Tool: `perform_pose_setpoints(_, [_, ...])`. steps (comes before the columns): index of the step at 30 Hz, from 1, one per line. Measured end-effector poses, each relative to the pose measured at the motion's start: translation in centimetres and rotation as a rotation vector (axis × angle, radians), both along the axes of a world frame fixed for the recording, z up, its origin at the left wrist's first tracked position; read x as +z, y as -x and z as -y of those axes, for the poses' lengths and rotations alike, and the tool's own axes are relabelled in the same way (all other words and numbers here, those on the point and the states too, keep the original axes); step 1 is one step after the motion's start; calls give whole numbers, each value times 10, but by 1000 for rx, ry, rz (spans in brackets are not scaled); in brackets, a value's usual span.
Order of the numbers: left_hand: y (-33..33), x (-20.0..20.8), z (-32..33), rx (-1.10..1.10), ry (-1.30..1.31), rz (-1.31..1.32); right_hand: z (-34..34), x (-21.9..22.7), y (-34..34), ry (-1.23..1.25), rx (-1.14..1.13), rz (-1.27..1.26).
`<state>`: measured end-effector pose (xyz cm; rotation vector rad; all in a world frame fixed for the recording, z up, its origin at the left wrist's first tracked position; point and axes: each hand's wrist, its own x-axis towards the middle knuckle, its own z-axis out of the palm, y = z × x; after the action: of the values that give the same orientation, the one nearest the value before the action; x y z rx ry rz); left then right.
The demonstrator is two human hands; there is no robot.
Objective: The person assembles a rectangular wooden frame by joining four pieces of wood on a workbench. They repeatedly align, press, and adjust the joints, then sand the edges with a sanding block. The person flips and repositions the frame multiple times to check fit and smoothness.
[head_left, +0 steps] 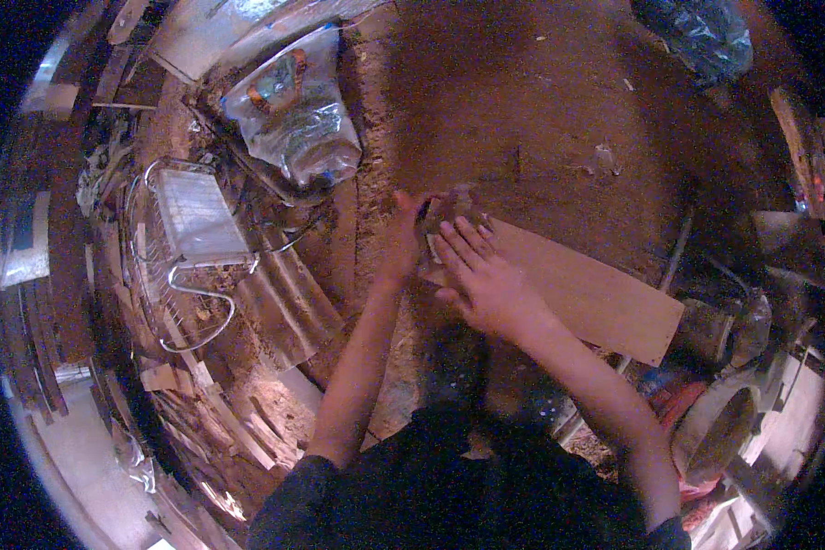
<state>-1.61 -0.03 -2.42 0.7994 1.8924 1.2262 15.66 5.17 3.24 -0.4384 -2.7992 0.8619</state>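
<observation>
My right hand (490, 284) lies over the left end of a long pale wooden board (587, 284), its fingers stretched out and slightly spread. Under and beyond those fingertips is a small dark, brownish thing (458, 203) with a pale patch; its kind is too dim and blurred to make out. At the near left side of this thing is my left hand (399, 243), thumb pointing up and away. The other left fingers are partly hidden at the thing's edge, so their grip does not show. From my hands the board slants down to the right.
Upper left lies a clear plastic bag (316, 128). A metal-framed chair (197, 220) rests by a corrugated sheet (284, 293) and scattered wood scraps (238, 422). A round tub (720, 431) stands lower right; a bluish plastic bag (697, 37) lies far right on the brown floor (504, 92).
</observation>
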Motion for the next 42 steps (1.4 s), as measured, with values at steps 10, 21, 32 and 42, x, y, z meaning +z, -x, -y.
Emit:
perform_pose_setpoints(10, [5,0,1,-71,-33,357,41,31,-112,52,-197,278])
perform_pose_setpoints(21, [-3,9,15,-51,-232,72,50,-2,-122,-163,-540,151])
perform_pose_setpoints(32, [-9,0,-6,-80,-359,322,12,3,-117,-271,-522,56])
perform_pose_setpoints(42, [16,-1,-90,-33,-48,-11,25,-9,-144,-211,-425,-201])
